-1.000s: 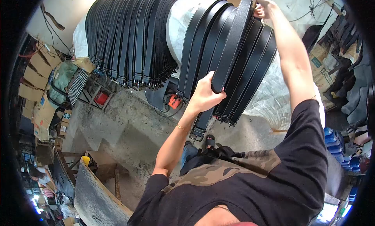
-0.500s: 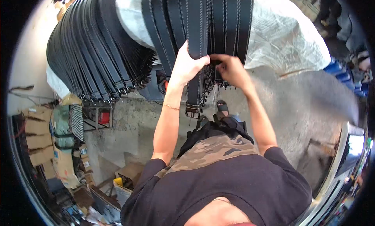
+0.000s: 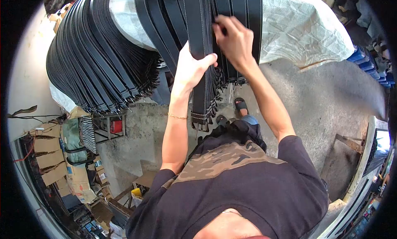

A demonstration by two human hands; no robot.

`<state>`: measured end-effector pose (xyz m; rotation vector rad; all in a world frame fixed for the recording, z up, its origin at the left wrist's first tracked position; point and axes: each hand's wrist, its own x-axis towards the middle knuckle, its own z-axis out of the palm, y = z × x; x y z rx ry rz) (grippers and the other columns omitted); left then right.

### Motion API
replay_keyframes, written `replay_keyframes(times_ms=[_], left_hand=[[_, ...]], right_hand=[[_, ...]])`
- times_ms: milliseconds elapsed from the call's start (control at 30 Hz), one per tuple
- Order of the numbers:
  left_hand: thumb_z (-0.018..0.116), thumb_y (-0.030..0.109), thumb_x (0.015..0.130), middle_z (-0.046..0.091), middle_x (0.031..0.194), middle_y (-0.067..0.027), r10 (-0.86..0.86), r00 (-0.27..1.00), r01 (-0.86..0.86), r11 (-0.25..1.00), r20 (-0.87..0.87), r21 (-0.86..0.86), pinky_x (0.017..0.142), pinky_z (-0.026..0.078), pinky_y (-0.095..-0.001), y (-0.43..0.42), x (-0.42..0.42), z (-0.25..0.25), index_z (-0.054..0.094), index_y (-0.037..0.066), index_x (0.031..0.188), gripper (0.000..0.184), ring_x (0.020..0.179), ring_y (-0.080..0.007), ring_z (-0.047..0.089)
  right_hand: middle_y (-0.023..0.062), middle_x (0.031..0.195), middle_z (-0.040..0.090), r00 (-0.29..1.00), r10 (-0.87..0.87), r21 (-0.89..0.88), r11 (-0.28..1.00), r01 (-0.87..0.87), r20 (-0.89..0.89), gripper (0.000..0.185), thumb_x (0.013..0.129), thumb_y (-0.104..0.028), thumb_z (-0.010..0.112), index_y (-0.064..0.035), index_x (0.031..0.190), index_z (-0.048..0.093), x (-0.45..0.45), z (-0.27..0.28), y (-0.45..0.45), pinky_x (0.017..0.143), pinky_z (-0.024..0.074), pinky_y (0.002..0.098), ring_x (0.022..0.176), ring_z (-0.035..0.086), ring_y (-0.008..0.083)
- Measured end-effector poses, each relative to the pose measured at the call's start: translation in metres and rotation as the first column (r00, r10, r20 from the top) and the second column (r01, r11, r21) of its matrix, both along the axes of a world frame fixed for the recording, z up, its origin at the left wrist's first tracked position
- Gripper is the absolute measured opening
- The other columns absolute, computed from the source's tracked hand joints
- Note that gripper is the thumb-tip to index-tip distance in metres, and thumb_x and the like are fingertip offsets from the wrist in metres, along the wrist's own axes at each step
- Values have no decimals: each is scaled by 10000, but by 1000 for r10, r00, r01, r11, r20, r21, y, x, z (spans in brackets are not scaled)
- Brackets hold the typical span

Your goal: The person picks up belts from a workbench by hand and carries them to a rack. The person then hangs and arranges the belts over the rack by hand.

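Black belts with pale stitching along their edges hang in rows. My left hand [image 3: 192, 69] is wrapped around a bundle of belts [image 3: 201, 94], thumb across the front and other fingers behind. Buckle ends with small metal prongs dangle below that grip. Just right of the bundle and higher up is my right hand [image 3: 236, 40], its fingers curled in a pinch toward the belts' edges. Slight blur hides whether anything is between those fingertips. More hanging belts [image 3: 242, 7] lie behind the right hand.
A thick row of belts [image 3: 95, 57] hangs at the left. White woven sheeting [image 3: 304, 28] covers the support under the belts. Cardboard boxes [image 3: 47, 156] and a red object [image 3: 116, 126] are lower left. Blue stacked items [image 3: 366, 63] stand at the right, above the concrete floor [image 3: 140, 127].
My right hand has moved up along the bundle from near the belts' lower ends. The left hand keeps its grip, and the bundle appears slightly further left and lower.
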<state>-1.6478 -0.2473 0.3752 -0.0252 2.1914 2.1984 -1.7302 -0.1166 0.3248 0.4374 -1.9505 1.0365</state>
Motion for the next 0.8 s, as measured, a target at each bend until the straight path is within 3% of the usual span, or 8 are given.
replay_keyframes(times_ms=[33,200,300,367,400,533,633,800], left_hand=[[675,-55,750,640,827,-62,2,1000,-2,1000,-3,0,614,524,-272,1,1,1,553,-21,1047,323,651,-141,640],[682,-50,764,644,827,-68,32,999,-32,999,-2,-8,629,532,-277,4,6,7,547,-30,1040,307,661,-149,644],[681,-46,770,655,813,-79,24,1000,-24,1000,14,11,649,535,-276,4,14,14,553,-32,1007,271,667,-152,647],[678,-50,769,658,792,-84,7,1000,-8,1000,8,12,654,537,-277,3,19,21,557,-32,974,239,670,-153,650],[676,-52,770,657,776,-87,28,999,-29,999,22,22,656,541,-281,4,23,26,560,-37,956,220,671,-155,651],[680,-58,757,657,791,-88,34,998,-36,998,49,45,667,546,-289,3,43,24,554,-39,985,261,677,-162,653],[695,-46,738,651,859,-84,52,996,-47,996,71,-72,675,539,-283,0,56,-1,550,-50,1067,360,699,-151,642],[688,-23,728,636,940,-60,86,993,-76,990,81,-117,792,505,-301,1,58,-36,560,-26,1131,423,845,-145,606]], right_hand=[[70,774,656,996,-39,19,999,41,-86,164,800,-226,736,-95,881,683,-9,18,2,533,526,379,606,659,301],[44,814,683,998,-63,135,989,61,12,218,726,-151,771,-92,926,710,-23,55,8,575,536,347,638,667,259],[72,901,706,971,-69,205,978,21,229,270,782,-171,744,-48,1017,692,-17,74,11,678,553,350,739,693,255],[140,738,689,972,-27,90,996,7,232,65,726,-74,732,-37,772,706,-18,82,11,624,538,399,653,680,293],[156,775,683,957,-33,88,996,8,290,122,689,-103,774,-57,783,712,-19,83,12,658,541,427,729,675,352],[166,780,686,946,-17,99,995,-16,324,139,693,-112,775,-50,801,713,-20,84,14,674,547,437,735,683,353],[186,792,686,931,-27,124,992,-20,365,134,691,-91,763,-42,805,711,-19,88,15,686,549,443,745,685,364],[211,799,682,955,16,81,996,-42,296,105,710,-59,713,-14,805,703,-17,85,16,696,549,448,763,684,381]])
